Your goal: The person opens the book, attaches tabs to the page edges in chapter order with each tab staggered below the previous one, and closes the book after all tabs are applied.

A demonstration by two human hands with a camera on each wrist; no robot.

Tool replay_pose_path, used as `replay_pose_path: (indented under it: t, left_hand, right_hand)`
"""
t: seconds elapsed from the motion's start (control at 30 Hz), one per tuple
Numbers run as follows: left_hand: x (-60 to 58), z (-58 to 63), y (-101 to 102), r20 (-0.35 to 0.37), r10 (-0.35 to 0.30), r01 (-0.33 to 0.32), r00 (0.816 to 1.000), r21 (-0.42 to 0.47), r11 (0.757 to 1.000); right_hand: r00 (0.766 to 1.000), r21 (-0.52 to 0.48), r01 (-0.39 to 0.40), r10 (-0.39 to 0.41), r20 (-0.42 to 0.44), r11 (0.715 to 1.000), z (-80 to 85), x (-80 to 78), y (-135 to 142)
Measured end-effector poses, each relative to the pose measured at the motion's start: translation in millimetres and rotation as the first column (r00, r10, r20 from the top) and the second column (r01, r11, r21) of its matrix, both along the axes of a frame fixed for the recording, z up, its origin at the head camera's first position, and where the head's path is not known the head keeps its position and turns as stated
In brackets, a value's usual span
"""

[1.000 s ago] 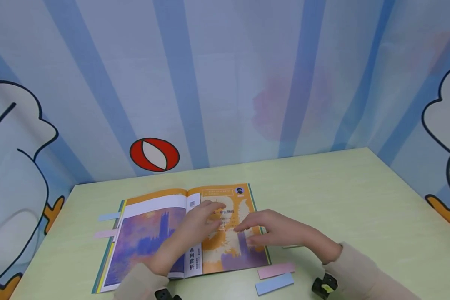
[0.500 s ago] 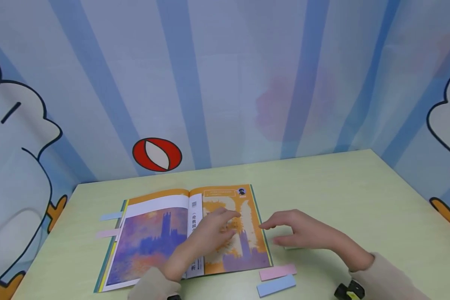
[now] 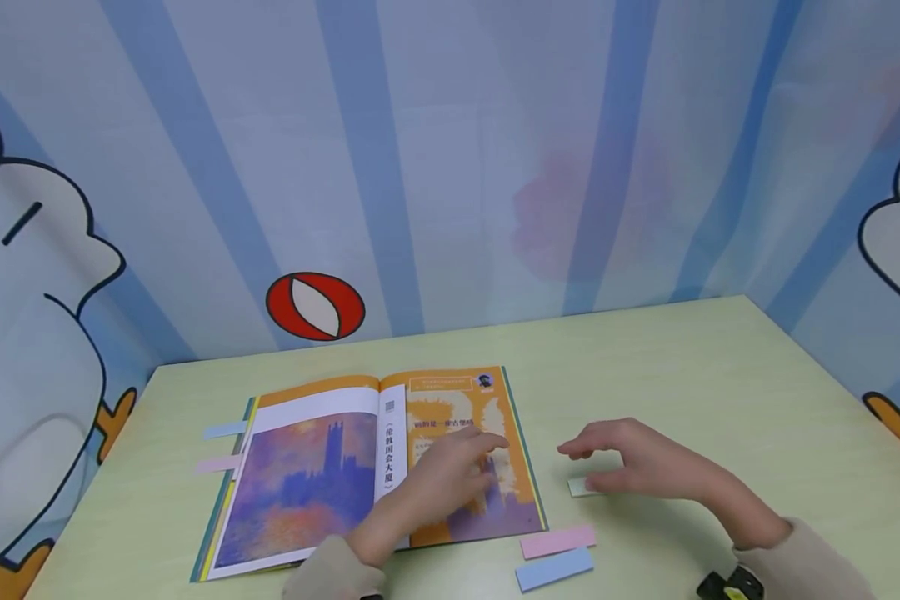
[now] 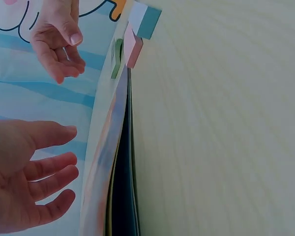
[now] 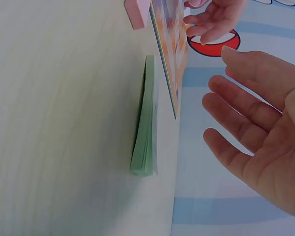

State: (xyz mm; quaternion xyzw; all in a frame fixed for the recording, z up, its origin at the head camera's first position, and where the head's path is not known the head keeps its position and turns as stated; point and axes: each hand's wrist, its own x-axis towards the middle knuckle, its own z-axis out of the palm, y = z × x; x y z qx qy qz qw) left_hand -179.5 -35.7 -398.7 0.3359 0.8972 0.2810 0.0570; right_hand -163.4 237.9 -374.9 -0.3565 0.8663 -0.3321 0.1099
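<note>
An open picture book [image 3: 307, 492] lies on the table, its left page showing a purple tower painting. Over the right-hand page hovers my left hand [image 3: 450, 479], fingers loosely bent and nothing in them. My right hand [image 3: 656, 467] is to the right of the book, above a pale green sticky-note pad [image 3: 581, 487] that it partly hides in the head view. In the right wrist view the green pad [image 5: 146, 128] lies on the table, apart from the relaxed fingers of the right hand [image 5: 265, 118].
A pink sticky-note pad [image 3: 557, 542] and a blue sticky-note pad [image 3: 555, 570] lie near the book's lower right corner. A blue tab [image 3: 225, 430] and a pink tab [image 3: 219, 464] stick out of the book's left edge. A striped cartoon curtain [image 3: 480, 167] stands behind the table [image 3: 645, 358].
My right hand has moved right, off the book's page to above the green pad. The left hand has shifted right across the right-hand page.
</note>
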Motion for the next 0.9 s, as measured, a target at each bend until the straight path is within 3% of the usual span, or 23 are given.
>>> replay_pose_path:
  t: [0.3, 0.47, 0.9]
  left_hand:
    - [-1.5, 1.9, 28, 0.005, -0.056, 0.055, 0.998, 0.068, 0.996]
    - [-2.3, -2.7, 39, -0.024, -0.074, 0.075, 0.997, 0.036, 0.997]
    - [-8.2, -17.2, 58, 0.058, -0.18, 0.183, 0.982, -0.048, 0.982]
  right_hand:
    - [0.998, 0.006, 0.045, -0.045, 0.051, 0.999, -3.2, 2.9, 19]
    - [0.995, 0.023, 0.096, -0.096, 0.04, 0.995, -4.9, 4.1, 29]
    - [0.987, 0.023, 0.134, -0.135, 0.089, 0.991, -23.0, 5.0, 48]
